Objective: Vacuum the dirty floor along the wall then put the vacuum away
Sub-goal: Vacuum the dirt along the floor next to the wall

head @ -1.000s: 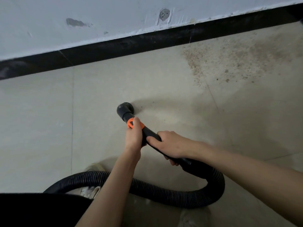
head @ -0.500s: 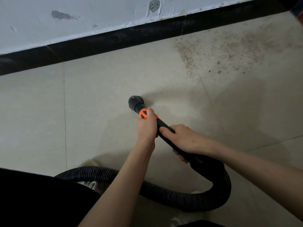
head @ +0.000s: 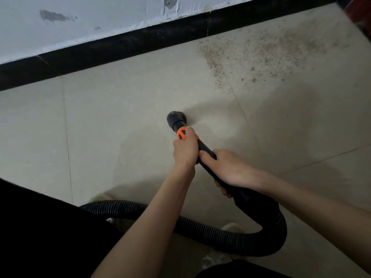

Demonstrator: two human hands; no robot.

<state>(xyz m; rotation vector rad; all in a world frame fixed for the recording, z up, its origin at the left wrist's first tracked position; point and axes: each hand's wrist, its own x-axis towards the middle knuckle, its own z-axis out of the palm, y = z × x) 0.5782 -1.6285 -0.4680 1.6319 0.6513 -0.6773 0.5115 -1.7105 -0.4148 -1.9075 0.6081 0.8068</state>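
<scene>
The vacuum nozzle (head: 176,118), a round black head, sits mouth-down on the pale tiled floor (head: 120,109), well short of the wall (head: 80,23) and its black skirting (head: 124,45). Behind it runs one black wand (head: 204,149) with one orange collar (head: 183,135). Both hands are clamped on this wand: the left hand (head: 185,150) is wrapped around it at the collar, and the right hand (head: 228,169) grips it just behind, the two hands touching. One ribbed black hose (head: 200,227) leaves the wand's rear end, loops round to the right and runs back left across the floor near the person's light shoes (head: 217,258). One patch of brown grit (head: 257,55) lies on the floor by the skirting, up and to the right of the nozzle and apart from it. The wall shows two grey scuffs. No bin or other container is in view.
</scene>
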